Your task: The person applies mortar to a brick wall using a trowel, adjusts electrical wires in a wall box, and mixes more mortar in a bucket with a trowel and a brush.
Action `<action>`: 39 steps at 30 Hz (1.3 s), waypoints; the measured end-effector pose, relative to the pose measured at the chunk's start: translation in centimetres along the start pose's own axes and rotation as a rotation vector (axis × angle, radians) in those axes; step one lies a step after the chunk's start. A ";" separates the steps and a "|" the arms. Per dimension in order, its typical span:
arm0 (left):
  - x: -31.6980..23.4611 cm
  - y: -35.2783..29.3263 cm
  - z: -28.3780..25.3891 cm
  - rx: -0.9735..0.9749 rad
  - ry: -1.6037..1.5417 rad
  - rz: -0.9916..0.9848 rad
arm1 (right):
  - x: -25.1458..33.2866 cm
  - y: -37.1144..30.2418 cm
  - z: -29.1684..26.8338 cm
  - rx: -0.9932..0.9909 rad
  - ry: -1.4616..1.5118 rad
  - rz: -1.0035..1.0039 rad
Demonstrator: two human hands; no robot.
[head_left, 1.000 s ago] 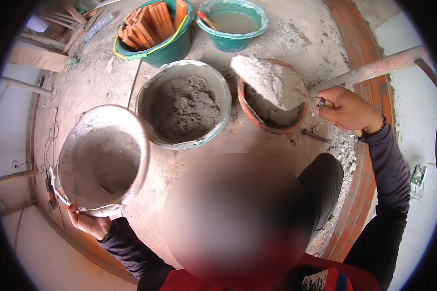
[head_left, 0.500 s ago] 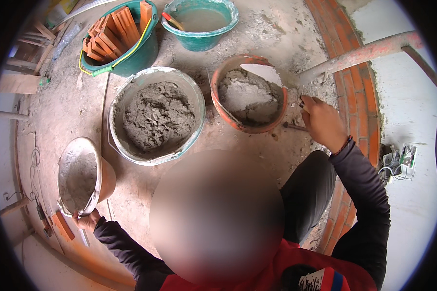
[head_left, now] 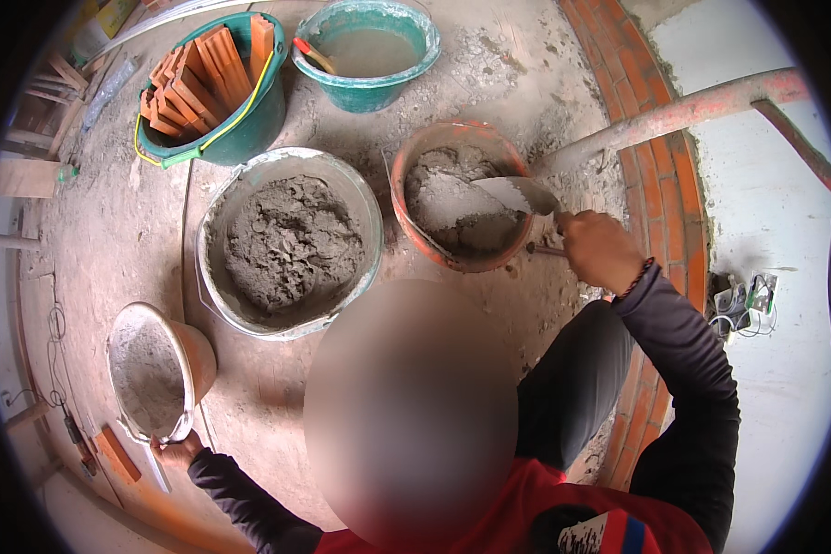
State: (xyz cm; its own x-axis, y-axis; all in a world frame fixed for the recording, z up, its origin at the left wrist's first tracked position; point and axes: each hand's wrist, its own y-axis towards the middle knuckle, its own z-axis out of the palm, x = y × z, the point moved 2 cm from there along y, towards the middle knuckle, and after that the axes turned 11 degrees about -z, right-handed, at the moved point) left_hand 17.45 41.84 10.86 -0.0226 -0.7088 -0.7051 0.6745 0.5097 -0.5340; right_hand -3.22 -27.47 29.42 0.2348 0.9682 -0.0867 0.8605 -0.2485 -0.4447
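Observation:
My right hand (head_left: 603,247) is closed around the handle of a pointed trowel (head_left: 517,192). Its blade reaches over the right side of an orange bucket (head_left: 404,217), above the grey mortar (head_left: 457,198) inside. A thin tool handle (head_left: 549,250) juts out beside that bucket, just below the trowel. At lower left my left hand (head_left: 177,450) grips the rim of a smaller, pale orange bucket (head_left: 203,355), which leans with its mouth facing left; grey residue coats its inside. Between the two stands a large bucket (head_left: 376,231) with lumpy grey mortar (head_left: 295,242).
A green bucket (head_left: 266,120) of orange brick pieces (head_left: 203,78) and a green basin (head_left: 360,95) of cloudy water, with a red-handled tool (head_left: 314,55), stand at the back. A metal pole (head_left: 683,120) slants in from the right over a brick strip (head_left: 660,198). A blurred patch covers the lower middle.
The trowel blade has turned and shifted from the far right rim down toward the bucket's right side. My left hand keeps its hold on the small bucket. The whole view has shifted slightly.

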 end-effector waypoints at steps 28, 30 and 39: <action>41.0 -14.7 60.3 1.181 2.088 1.565 | -0.6 -3.3 -5.4 -0.207 0.058 -0.083; 43.4 -18.3 59.4 1.174 2.530 1.544 | -1.9 -5.3 -5.5 -0.236 0.118 -0.002; 45.7 -16.2 61.6 1.338 2.804 1.696 | -3.2 -7.0 -3.7 -0.353 0.497 0.083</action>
State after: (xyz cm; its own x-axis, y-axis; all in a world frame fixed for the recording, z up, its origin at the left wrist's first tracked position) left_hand 50.95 -28.88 16.04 0.7609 0.3379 0.5539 0.6047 -0.6790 -0.4164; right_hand -8.29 -29.00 36.12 0.4167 0.8366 0.3555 0.9083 -0.3993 -0.1250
